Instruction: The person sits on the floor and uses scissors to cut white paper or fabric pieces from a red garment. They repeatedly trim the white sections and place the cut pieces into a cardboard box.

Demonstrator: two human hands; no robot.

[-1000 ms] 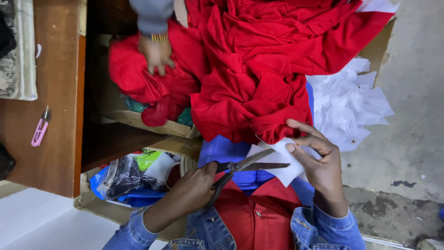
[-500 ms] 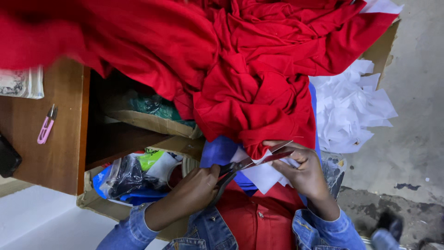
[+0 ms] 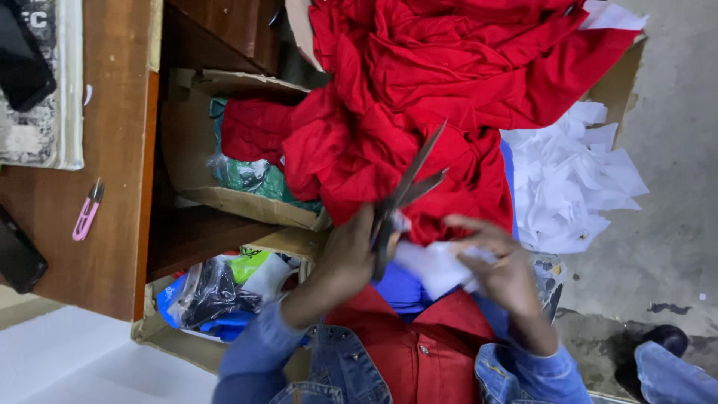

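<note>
Blur smears both hands and the white piece between them, so edges there are hard to read. Left hand [image 3: 351,258] is closed round the handles of the scissors [image 3: 407,191]; handles themselves are mostly hidden in the fist and fingers. Blades are parted in a narrow V, tips up and to the right in frame, lying over the red fabric pile [image 3: 449,97]. Long axis runs diagonal, from the fist at lower left to the tips at upper right. Scissors sit just above the person's lap, approx. mid-frame.

Right hand [image 3: 505,269] has its fingers curled onto a white fabric piece [image 3: 434,269], pinching it; exact finger hold can't be made out thru the blur. White piece sits just below the blade pivot, touching or v. near it, can't tell which.

Denim sleeves are cut off at the bottom edge. Red pile runs off the top edge and hides most of a cardboard box [image 3: 617,82] behind it. White scraps [image 3: 568,187] lie heaped to the right, partly under the red cloth. At left, a wooden desk [image 3: 112,187] w/ a small pink clipper [image 3: 86,209] on top; an open carton [image 3: 247,202] beneath holds more red cloth and green plastic bags. Another person's shoe and denim leg show at bottom right, cut off.
</note>
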